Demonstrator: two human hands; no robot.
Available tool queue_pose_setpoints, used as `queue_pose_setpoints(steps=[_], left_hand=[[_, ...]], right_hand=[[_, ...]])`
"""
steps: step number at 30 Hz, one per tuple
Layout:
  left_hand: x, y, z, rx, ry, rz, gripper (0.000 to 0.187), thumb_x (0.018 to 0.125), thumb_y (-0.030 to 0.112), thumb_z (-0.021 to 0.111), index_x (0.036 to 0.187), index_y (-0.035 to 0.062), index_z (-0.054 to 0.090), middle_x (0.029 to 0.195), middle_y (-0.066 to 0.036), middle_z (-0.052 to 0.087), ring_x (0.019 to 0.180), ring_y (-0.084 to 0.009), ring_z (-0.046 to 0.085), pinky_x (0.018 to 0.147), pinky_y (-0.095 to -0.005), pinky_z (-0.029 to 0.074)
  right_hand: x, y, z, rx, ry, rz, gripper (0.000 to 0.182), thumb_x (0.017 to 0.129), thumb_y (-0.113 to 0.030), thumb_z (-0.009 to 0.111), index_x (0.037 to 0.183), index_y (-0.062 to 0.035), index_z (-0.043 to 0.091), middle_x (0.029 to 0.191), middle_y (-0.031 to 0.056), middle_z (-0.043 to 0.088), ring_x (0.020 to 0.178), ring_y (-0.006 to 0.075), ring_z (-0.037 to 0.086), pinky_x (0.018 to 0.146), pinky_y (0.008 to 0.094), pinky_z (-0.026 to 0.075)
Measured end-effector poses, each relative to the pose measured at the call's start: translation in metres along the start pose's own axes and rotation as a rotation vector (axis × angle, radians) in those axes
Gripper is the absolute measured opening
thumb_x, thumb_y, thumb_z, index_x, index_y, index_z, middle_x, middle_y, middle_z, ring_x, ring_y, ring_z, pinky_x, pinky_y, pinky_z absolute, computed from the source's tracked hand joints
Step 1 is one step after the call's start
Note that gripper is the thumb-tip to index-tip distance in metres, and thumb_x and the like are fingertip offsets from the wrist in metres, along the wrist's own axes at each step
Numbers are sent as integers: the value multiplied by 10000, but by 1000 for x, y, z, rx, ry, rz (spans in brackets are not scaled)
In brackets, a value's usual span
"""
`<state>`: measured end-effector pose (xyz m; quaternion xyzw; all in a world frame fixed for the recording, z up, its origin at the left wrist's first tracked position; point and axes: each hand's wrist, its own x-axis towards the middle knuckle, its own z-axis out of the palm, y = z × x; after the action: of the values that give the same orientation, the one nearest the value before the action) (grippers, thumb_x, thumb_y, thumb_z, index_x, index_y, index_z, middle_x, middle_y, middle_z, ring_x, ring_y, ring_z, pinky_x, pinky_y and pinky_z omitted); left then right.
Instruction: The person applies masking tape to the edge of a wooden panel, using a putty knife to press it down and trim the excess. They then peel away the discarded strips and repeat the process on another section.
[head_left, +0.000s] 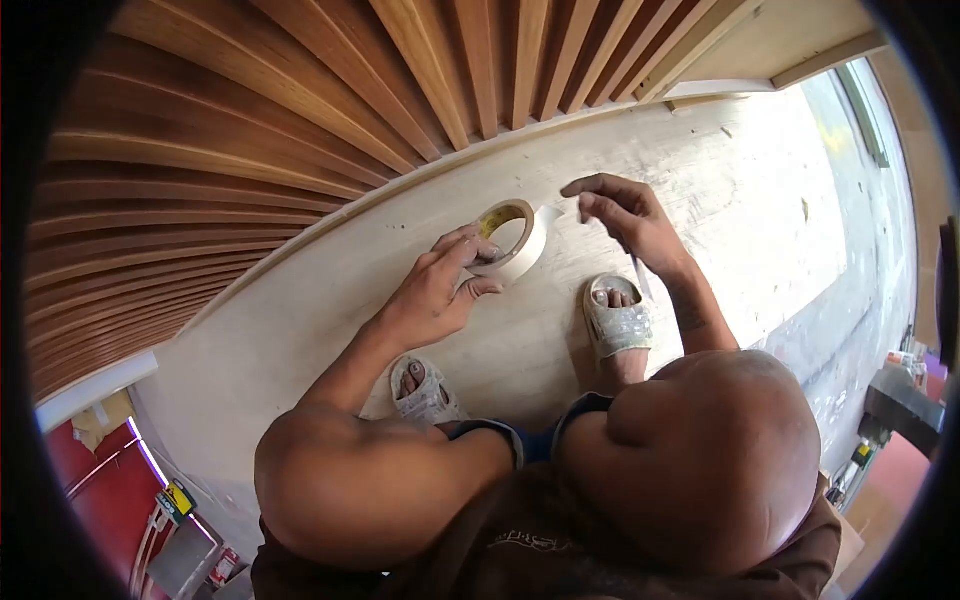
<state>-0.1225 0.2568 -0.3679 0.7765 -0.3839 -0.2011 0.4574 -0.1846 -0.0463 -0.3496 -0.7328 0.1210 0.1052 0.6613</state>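
Note:
A roll of masking tape [521, 255] is gripped in my left hand [440, 282], with fingers through the ring and the thumb outside near its lower edge. A short loose end of the tape sticks out at the roll's right side. To the right of it, apart from the roll, my right hand [632, 222] has its fingers curled and the index finger and thumb reaching toward the loose end. Something thin and pale [641, 275] juts out below the right palm. What it is, and how the fingers hold it, is mostly hidden.
Wooden slats [430, 75] run along the far side, edged by a pale strip. Below lies a whitish board [720, 190] on which my feet stand in spattered sandals [620, 325]. Tools and containers sit at the lower left and right edges.

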Motion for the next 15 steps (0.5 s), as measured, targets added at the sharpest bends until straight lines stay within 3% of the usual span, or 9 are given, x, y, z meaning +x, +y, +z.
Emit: queue_pose_setpoints(steps=[2, 4, 5, 7, 10, 11, 13, 15], left_hand=[[3, 0, -1, 39, 11, 1, 390, 888, 26, 826, 1222, -22, 630, 1323, -258, 666, 1294, -385, 655, 1030, -441, 543], [9, 2, -1, 103, 55, 51, 392, 864, 32, 823, 1205, 11, 631, 1199, -184, 726, 1335, -447, 580, 1154, -539, 442], [11, 5, -1, 106, 44, 39, 392, 864, 32, 823, 1205, 11, 631, 1199, -184, 726, 1335, -447, 580, 1154, -539, 442], [18, 8, 2, 133, -10, -18, 351, 858, 12, 834, 1170, 10, 675, 1275, -218, 696, 1485, -439, 452, 1144, -496, 446], [31, 7, 11, 222, -40, 20, 357, 855, 23, 840, 1174, 30, 679, 1199, -197, 729, 1474, -446, 464, 1155, -503, 433], [35, 9, 16, 218, -71, 24, 357, 855, 23, 840, 1174, 30, 679, 1199, -197, 729, 1474, -446, 464, 1155, -503, 433], [44, 14, 21, 262, -66, -32, 327, 889, 55, 800, 1179, 27, 650, 1157, -148, 738, 1266, -467, 599, 1213, -575, 363], [57, 19, 22, 288, -114, 2, 320, 898, 76, 800, 1182, 31, 660, 1150, -154, 737, 1261, -465, 604, 1214, -571, 356]], right_hand=[[11, 18, 9, 150, -41, -140, 312, 1015, -189, 724, 1262, 1, 736, 1035, 56, 753, 729, 71, 566, 659, 244, 446], [15, 17, 6, 151, -124, -99, 336, 1006, -184, 739, 1287, -3, 724, 1069, 55, 756, 720, 62, 558, 649, 244, 445], [15, 17, 3, 148, -192, -57, 363, 997, -180, 753, 1313, -7, 712, 1102, 54, 759, 710, 52, 549, 640, 244, 445], [17, 19, -5, 133, -174, -21, 334, 977, -192, 779, 1255, -9, 743, 1034, 24, 761, 666, 33, 516, 596, 237, 425], [18, 13, -15, 76, -129, -13, 211, 938, -185, 812, 1064, -16, 795, 862, -23, 737, 626, 14, 470, 565, 232, 392], [20, 22, -19, 94, -106, 0, 211, 938, -185, 812, 1064, -16, 795, 862, -23, 737, 626, 14, 470, 565, 232, 392], [28, 39, -28, 24, -126, -117, 173, 932, -170, 815, 1028, -27, 801, 814, -25, 727, 627, 24, 487, 572, 242, 405], [26, 43, -35, 54, -76, -160, 148, 921, -162, 824, 997, -36, 808, 758, -17, 713, 636, 38, 516, 578, 254, 421]])
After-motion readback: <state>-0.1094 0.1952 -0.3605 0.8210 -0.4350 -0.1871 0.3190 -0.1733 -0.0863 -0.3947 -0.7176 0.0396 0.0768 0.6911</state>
